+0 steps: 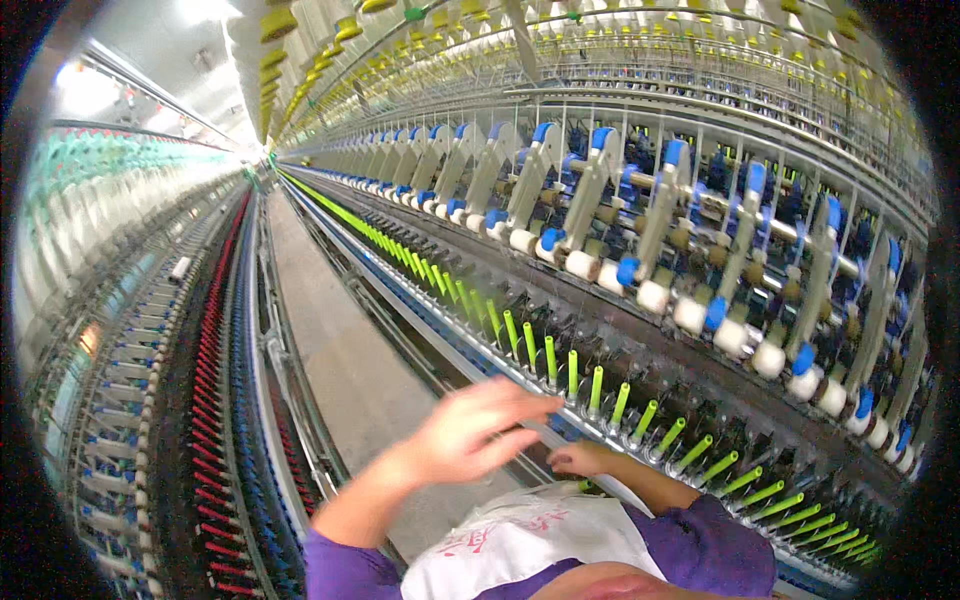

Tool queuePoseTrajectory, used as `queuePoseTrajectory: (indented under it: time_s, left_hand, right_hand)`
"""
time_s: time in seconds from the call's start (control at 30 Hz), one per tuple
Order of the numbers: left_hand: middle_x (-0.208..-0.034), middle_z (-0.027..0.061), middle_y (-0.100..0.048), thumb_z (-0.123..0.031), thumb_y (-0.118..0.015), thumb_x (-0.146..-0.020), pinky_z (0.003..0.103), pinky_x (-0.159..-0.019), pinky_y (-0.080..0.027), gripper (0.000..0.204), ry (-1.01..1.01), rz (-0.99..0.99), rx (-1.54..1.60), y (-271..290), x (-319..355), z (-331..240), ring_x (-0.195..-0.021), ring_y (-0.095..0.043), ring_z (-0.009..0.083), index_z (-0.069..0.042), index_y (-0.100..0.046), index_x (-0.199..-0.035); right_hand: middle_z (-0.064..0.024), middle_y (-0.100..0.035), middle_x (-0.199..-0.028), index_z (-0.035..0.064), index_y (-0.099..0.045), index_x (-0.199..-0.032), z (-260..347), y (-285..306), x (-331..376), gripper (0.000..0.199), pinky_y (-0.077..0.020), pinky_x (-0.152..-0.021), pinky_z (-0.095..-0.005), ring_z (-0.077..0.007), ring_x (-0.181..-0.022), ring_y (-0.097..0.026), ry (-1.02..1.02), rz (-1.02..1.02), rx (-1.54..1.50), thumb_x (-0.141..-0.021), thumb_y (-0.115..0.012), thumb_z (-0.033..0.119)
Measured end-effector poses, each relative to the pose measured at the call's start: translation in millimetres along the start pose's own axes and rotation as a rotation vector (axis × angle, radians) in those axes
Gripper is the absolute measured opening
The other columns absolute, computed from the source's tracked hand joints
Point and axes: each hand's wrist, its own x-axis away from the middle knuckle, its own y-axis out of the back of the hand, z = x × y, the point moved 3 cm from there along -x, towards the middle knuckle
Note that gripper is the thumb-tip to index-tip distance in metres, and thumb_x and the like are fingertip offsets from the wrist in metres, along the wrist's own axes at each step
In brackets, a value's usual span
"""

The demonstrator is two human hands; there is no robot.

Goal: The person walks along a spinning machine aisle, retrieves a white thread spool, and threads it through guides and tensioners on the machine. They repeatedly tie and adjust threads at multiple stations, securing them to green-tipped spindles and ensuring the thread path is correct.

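My left hand (478, 428) is raised over the front rail of a spinning frame, slightly blurred. Its fingers stretch to the right, the thumb stands apart, and nothing shows between them. My right hand (582, 459) is lower and closer to my body, beside the rail, with its fingers curled in. Whatever it may hold is hidden. A small green bit shows just below it, against my white apron (520, 540). Bright green tubes (597, 388) stand upright on spindles in a long row, the nearest ones just past my hands.
Above the tubes runs a row of white rollers (652, 297) with grey arms topped in blue (603, 140). Yellow bobbin holders (345, 32) hang overhead. A grey aisle floor (325, 330) stretches away on the left. Beyond it stands another machine with red tubes (208, 400).
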Motion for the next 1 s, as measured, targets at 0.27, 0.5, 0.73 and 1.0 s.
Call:
queuePoseTrajectory:
  time_s: [0.27, 0.5, 0.73, 1.0]
  left_hand:
    - [-0.087, 0.0091, -0.062, -0.011, -0.059, -0.076, 0.034, -0.065, -0.052, 0.022, -1.112, 0.093, -0.677, 169.3, -86.1, -3.8, -0.076, -0.060, 0.0235, -0.008, -0.064, -0.096]
    - [-0.079, 0.0074, -0.059, -0.008, -0.060, -0.072, 0.031, -0.061, -0.050, 0.017, -1.362, 0.246, -0.468, 251.8, -99.3, 152.8, -0.069, -0.058, 0.0221, -0.008, -0.063, -0.088]
    - [-0.080, 0.0106, -0.056, 0.000, -0.057, -0.073, 0.030, -0.067, -0.046, 0.015, -0.944, -0.310, -0.278, 331.2, -178.4, 336.0, -0.075, -0.057, 0.0237, -0.005, -0.063, -0.085]
    - [-0.096, 0.0158, -0.066, -0.010, -0.051, -0.086, 0.033, -0.081, -0.047, 0.024, -0.609, -0.511, 0.317, 341.9, -461.5, 406.0, -0.093, -0.063, 0.0263, -0.001, -0.061, -0.106]
  right_hand:
    - [-0.0102, -0.065, -0.096, 0.0051, -0.064, -0.103, 155.9, 190.3, -52.5, 0.024, -0.0495, -0.078, -0.0336, -0.0243, -0.087, -0.063, 0.168, -0.417, 0.044, -0.082, -0.063, 0.017]
    - [-0.0109, -0.065, -0.087, 0.0052, -0.067, -0.098, 259.0, 264.6, -110.5, 0.019, -0.0503, -0.069, -0.0328, -0.0246, -0.080, -0.063, -0.010, -0.703, 0.184, -0.079, -0.065, 0.009]
    - [-0.0075, -0.065, -0.078, 0.0072, -0.068, -0.089, 342.2, 381.4, -211.7, 0.014, -0.0477, -0.061, -0.0313, -0.0208, -0.067, -0.061, 0.008, -0.916, 0.843, -0.077, -0.067, 0.013]
    - [-0.0148, -0.064, -0.082, 0.0027, -0.061, -0.102, 464.9, 635.7, -288.0, 0.028, -0.0502, -0.065, -0.0382, -0.0272, -0.074, -0.063, 0.289, -1.723, 1.238, -0.083, -0.059, 0.023]
